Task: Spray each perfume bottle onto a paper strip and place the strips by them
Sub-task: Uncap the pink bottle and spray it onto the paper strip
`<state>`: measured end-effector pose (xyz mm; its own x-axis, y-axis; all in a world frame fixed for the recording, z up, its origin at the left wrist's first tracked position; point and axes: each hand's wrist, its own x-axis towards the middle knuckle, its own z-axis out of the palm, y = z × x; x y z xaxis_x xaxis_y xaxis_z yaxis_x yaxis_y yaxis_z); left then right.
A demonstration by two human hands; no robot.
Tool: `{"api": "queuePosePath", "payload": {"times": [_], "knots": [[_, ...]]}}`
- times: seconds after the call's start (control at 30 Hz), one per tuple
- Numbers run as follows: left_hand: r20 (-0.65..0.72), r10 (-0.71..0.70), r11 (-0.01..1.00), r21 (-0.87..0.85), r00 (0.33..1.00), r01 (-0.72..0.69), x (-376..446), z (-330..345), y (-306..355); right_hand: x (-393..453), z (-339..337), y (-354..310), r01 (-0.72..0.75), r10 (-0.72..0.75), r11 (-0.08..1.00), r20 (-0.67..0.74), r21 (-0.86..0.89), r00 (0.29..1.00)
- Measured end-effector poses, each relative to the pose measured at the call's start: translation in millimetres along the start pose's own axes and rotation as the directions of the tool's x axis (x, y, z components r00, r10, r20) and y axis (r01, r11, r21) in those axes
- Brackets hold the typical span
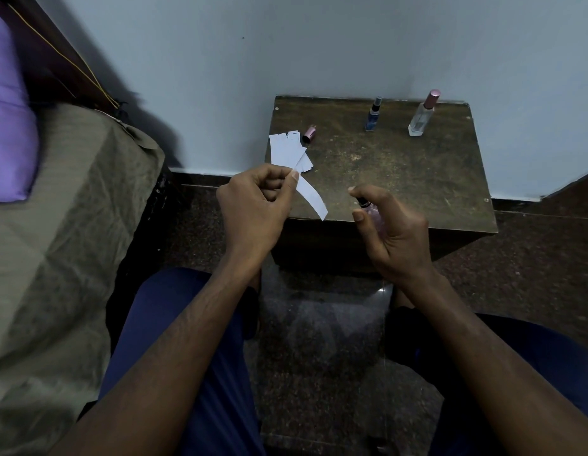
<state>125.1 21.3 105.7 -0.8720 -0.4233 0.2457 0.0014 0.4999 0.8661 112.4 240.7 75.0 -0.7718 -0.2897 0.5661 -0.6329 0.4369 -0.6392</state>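
Observation:
My left hand [256, 205] pinches the upper end of a white paper strip [312, 197], which hangs down to the right over the table's front edge. My right hand [389, 222] grips a small pinkish perfume bottle [373, 213], index finger on its dark spray head, nozzle facing the strip. Most of this bottle is hidden by my fingers. A blue bottle [373, 115] and a clear bottle with a pink cap [422, 115] stand upright at the back of the table. A pile of white strips [286, 149] lies at the table's left edge.
A loose pink cap [309, 133] lies beside the strip pile on the dark wooden table [401, 169], which stands against a pale wall. A bed with an olive sheet [56, 241] and a purple pillow [6, 120] is at left. My knees are below.

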Motion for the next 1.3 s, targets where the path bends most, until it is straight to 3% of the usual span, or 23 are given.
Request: {"api": "queuePosePath", "payload": {"times": [0.63, 1.17, 1.3], "knots": [[0.023, -0.007, 1.000, 0.004, 1.000, 0.007, -1.0, 1.4, 1.1, -0.4, -1.0, 0.5, 0.085, -0.085, 0.996, -0.004, 0.033, 0.996], [0.044, -0.006, 1.000, 0.017, 0.999, 0.005, -1.0, 1.0, 4.7, 2.1, -1.5, -1.0, 0.043, -0.043, 0.999, -0.042, 0.001, 0.998], [0.041, 0.012, 0.999, 0.029, 0.999, -0.014, -1.4, 0.7, 5.0, -1.9, 2.4, 3.4, -0.061, 0.060, 0.998, -0.044, -0.026, 0.997]]}}
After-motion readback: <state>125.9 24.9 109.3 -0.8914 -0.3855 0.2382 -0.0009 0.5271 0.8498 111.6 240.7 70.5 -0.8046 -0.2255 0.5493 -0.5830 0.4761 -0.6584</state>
